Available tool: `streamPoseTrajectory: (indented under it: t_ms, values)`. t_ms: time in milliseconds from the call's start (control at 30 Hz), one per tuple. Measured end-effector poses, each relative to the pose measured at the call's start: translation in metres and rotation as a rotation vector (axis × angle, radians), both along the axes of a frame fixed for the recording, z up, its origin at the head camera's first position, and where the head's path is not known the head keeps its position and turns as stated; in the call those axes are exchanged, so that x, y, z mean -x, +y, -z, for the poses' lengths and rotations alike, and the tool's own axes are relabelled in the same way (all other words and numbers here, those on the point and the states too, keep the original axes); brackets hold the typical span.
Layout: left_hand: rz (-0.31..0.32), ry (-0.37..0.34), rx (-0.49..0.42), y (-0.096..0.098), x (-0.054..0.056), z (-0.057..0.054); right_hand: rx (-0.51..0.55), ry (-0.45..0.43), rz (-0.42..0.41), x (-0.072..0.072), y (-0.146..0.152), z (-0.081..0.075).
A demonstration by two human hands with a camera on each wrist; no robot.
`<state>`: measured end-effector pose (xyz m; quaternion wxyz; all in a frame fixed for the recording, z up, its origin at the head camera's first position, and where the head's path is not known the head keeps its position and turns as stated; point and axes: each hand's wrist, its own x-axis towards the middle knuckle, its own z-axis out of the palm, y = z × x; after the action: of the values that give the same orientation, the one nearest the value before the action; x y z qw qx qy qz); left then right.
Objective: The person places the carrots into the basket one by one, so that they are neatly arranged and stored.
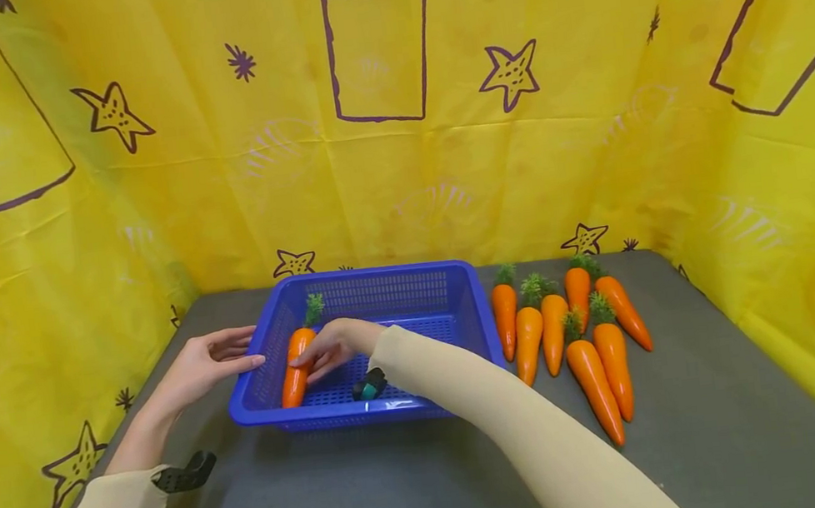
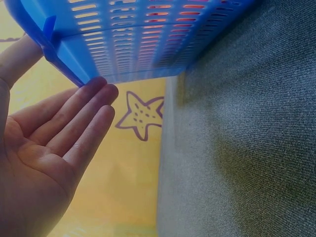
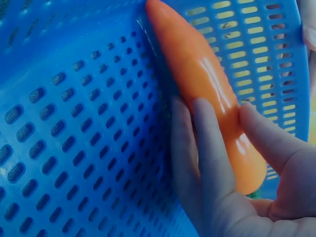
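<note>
A blue plastic basket (image 1: 398, 272) with slotted walls stands on the grey table. My left hand (image 1: 197, 368) is at its left rim. The thumb lies over the rim and the nearly straight fingers (image 2: 91, 116) touch it from outside, holding it lightly. Inside the basket my right hand (image 1: 335, 348) pinches an orange carrot (image 1: 292, 384) with a green leafy top, along the left wall. The right wrist view shows the thumb on one side of the carrot (image 3: 207, 74) and fingers (image 3: 212, 143) on the other.
Several more carrots (image 1: 595, 388) with green tops lie on the table to the right of the basket. The grey table (image 1: 344, 496) extends in front. Yellow patterned cloth (image 1: 400, 188) encloses the back and both sides.
</note>
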<state>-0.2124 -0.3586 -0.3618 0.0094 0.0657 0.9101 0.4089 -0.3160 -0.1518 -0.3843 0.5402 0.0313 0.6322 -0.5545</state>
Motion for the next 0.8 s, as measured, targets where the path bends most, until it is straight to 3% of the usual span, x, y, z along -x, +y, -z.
streamPoseTrajectory:
  t_ms: [267, 433, 667, 800]
  values:
    - [-0.006, -0.003, 0.002, -0.0003, 0.0001, 0.0009, -0.016, -0.033, 0.025, -0.0003, 0.0030, -0.0026]
    - [-0.009, -0.009, 0.004, -0.0002, 0.0008, 0.0013, -0.078, -0.020, 0.012, 0.0004, 0.0030, -0.0008]
    - [-0.008, -0.009, -0.001, 0.0005, 0.0002, 0.0011, -0.069, -0.067, 0.082, 0.0022, 0.0043, 0.0005]
    - [-0.008, 0.002, 0.008, 0.0002, 0.0003, 0.0013, -0.111, -0.020, 0.067, 0.0040, 0.0045, 0.0015]
